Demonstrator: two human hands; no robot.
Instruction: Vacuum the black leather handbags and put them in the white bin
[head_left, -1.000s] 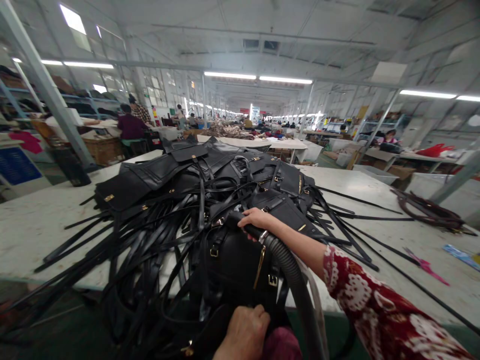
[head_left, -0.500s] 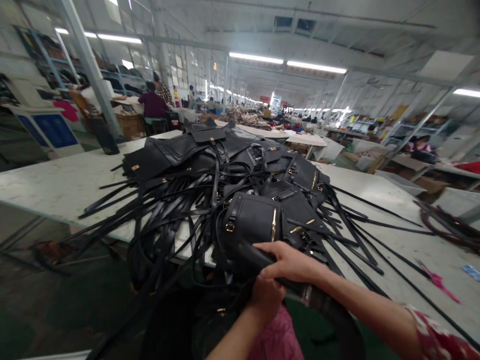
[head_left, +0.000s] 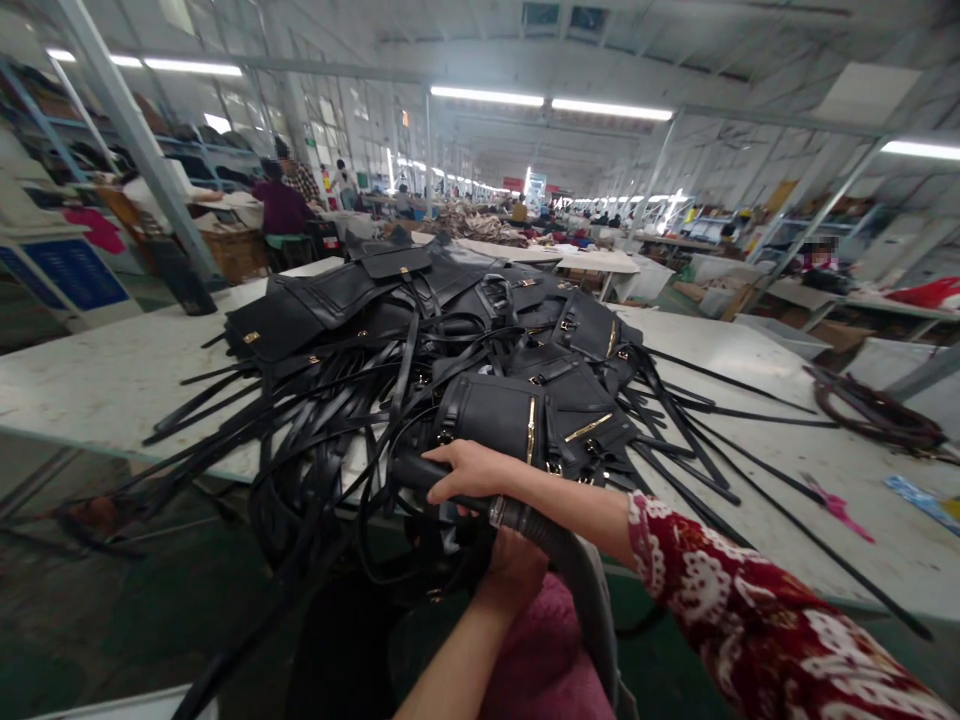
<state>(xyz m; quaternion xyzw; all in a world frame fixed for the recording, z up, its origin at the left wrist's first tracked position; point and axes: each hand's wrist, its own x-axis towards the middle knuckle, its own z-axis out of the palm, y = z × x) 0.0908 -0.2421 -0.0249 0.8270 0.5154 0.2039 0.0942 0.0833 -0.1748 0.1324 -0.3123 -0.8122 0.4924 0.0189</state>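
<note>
My right hand (head_left: 469, 470), with a red patterned sleeve, is closed around the black tube-shaped nozzle (head_left: 412, 472) of a ribbed hose (head_left: 559, 540). From the hand the hose curves down to the right, past my lap. Below it, my left hand (head_left: 517, 565) is closed beside dark material with a gold fitting; its fingers are partly hidden by the hose, and what they grip is unclear. Just beyond the nozzle lies a black bag (head_left: 487, 410) with a gold zip. A large heap of black bags and straps (head_left: 337, 400) spreads behind it.
The pale table (head_left: 67, 385) carries the heap, and long straps hang over its near edge. At the right lie pink-handled scissors (head_left: 846, 512), a blue patterned item (head_left: 919, 500) and a brown coil (head_left: 874, 410). A person in purple (head_left: 283, 208) sits far left.
My right hand has moved left and slightly up with the nozzle, bringing more sleeve into view. The hose now passes over my left hand, which stays low. The whole view has shifted slightly.
</note>
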